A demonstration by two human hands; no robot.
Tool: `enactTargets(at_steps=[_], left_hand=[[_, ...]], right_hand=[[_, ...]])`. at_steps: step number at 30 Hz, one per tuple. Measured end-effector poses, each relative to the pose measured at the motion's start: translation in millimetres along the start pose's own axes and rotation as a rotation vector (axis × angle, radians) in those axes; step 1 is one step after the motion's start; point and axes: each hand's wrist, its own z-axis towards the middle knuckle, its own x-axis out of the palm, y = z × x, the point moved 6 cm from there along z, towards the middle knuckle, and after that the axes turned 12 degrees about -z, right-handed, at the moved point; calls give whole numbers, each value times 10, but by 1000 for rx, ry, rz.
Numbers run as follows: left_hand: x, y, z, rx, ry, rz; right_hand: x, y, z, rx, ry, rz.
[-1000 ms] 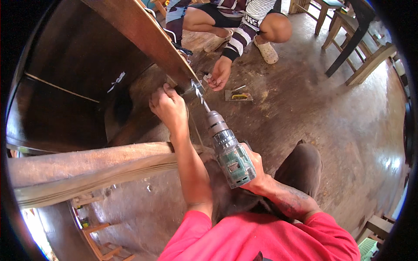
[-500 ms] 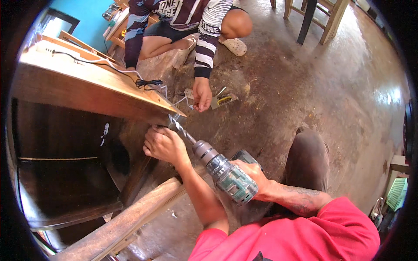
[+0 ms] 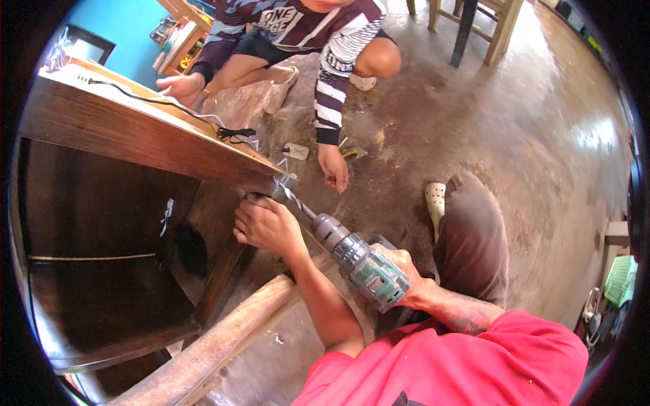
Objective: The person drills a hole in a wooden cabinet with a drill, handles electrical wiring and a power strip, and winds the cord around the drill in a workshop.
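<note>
Green and black, a dusty power drill [image 3: 376,277] sits in the right hand [image 3: 401,266], whose fingers wrap around its grip. Ahead of that hand, the spiral bit [image 3: 295,200] points away and to the left, its tip at the near end of a dark wooden board [image 3: 135,139]; whether it has entered the wood cannot be told. Just left of the bit, the left hand [image 3: 267,224] is curled, knuckles up, right under the board's end; whether its fingers grip anything cannot be told. Beyond the left hand, a bundled black cable [image 3: 235,134] lies on the board's pale upper face. To that hand's left, a white scrap [image 3: 166,215] shows against dark panelling [image 3: 88,203]. A rough wooden beam [image 3: 203,348] runs beneath the left forearm, toward the lower left. Past both hands, a co-worker crouches, one hand [image 3: 333,169] hanging from a striped sleeve [image 3: 330,98] near the bit, the other hand [image 3: 181,88] over the board's far side. Near that lowered hand, a flat tool with a yellow part [image 3: 352,156] lies on the floor [image 3: 542,155].
</note>
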Motion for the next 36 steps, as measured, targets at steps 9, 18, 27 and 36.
enactTargets(at_steps=[9,18,27,36], left_hand=[[42,49,-4,50,9,15],[42,35,20,-7,61,-27],[16,33,11,-82,161,-36],[25,45,12,-80,161,-16]], right_hand=[[-50,-10,75,-24,36,14],[-97,-55,107,20,19,89],[-70,-68,78,-35,9,21],[-74,-64,80,-93,16,-20]])
